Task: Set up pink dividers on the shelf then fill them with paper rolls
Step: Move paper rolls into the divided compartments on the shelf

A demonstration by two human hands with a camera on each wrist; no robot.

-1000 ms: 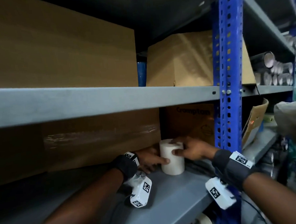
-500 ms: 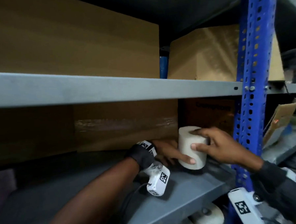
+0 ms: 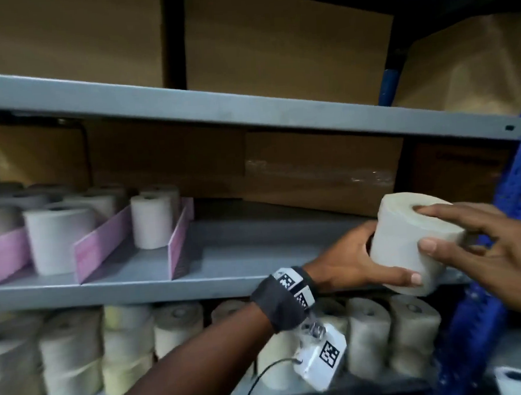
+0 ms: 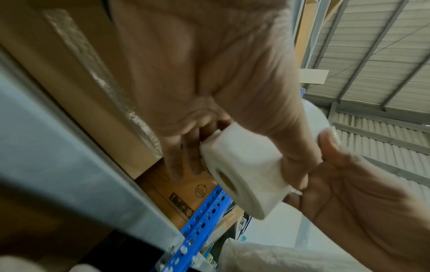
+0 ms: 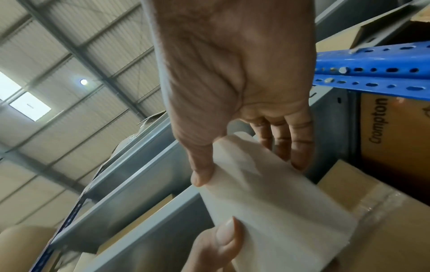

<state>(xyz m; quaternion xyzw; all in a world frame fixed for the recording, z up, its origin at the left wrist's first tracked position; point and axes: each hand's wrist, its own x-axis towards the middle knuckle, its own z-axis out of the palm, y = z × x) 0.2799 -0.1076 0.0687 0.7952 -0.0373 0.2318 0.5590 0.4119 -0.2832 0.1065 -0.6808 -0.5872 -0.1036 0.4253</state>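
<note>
Both hands hold one white paper roll point(image 3: 406, 244), tilted, just above the front right of the grey shelf point(image 3: 227, 286). My left hand point(image 3: 392, 258) grips it from the left, thumb underneath. My right hand point(image 3: 425, 229) pinches it from the right, index finger on the top at the core hole, thumb on the side. The wrist views show the same roll point(image 4: 244, 174) point(image 5: 267, 193) between both hands. Pink dividers point(image 3: 178, 241) point(image 3: 98, 245) stand at the shelf's left. One lane holds a roll point(image 3: 150, 221), the lane to its left another point(image 3: 59, 238).
Cardboard boxes point(image 3: 312, 170) line the back of the shelf and fill the shelf above. A bare stretch of shelf lies right of the last divider. The lower shelf is packed with several rolls point(image 3: 169, 332). A blue perforated upright point(image 3: 518, 183) stands at the right.
The roll, which stood on the shelf between both hands, is now lifted and tilted. The view has swung left and down, bringing the dividers and lower rolls into sight.
</note>
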